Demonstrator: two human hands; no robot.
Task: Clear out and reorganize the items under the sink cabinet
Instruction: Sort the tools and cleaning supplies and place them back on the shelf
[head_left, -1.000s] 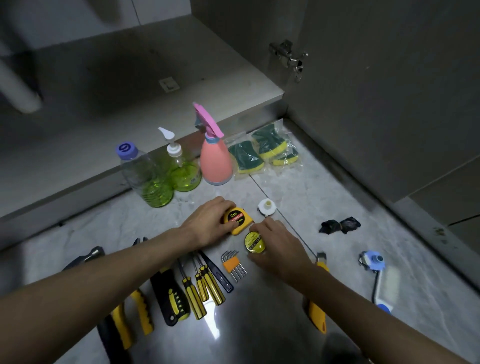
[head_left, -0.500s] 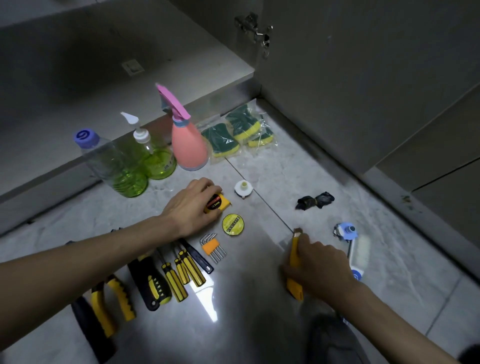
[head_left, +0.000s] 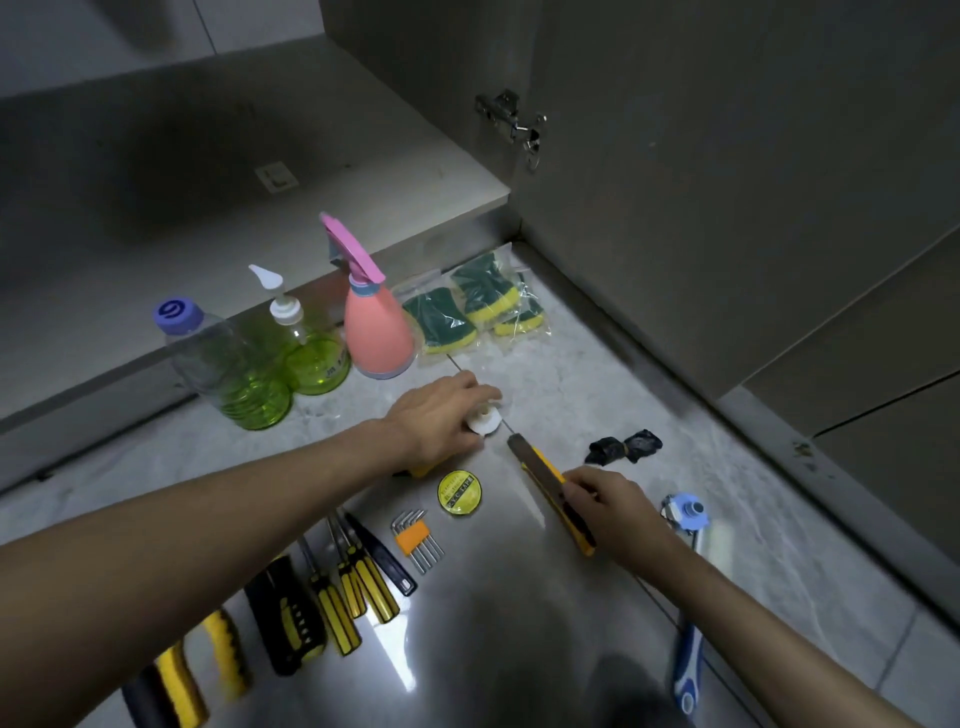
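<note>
A view looking down at a pale marbled floor (head_left: 597, 374) in front of an open under-sink cabinet (head_left: 156, 218), with household items laid out across it. At centre frame the left hand (head_left: 434, 418) reaches in from the lower left, its fingers curled around a small white round cap (head_left: 485, 420) — beneath the palm a sliver of a yellow tape measure (head_left: 423, 470) shows. Right of centre, the right hand (head_left: 613, 512) grips a yellow utility knife (head_left: 540, 470), fingers wrapped over its handle, the dark tip pointing toward the upper left. Between the hands lies a round yellow roll of tape (head_left: 459, 492), and just below it an orange-held set of hex keys (head_left: 418, 538). Along the lower left sit screwdrivers (head_left: 358, 587) with yellow and black handles, beside pliers (head_left: 223, 649). Near the cabinet edge stand a clear bottle with a purple cap (head_left: 218, 358), a green pump bottle (head_left: 306, 348) and a pink spray bottle (head_left: 376, 327), with bagged green-and-yellow sponges (head_left: 478, 312) to their right. At the right lie a crumpled black bag (head_left: 623, 447) and a blue-handled brush (head_left: 688, 597).
</note>
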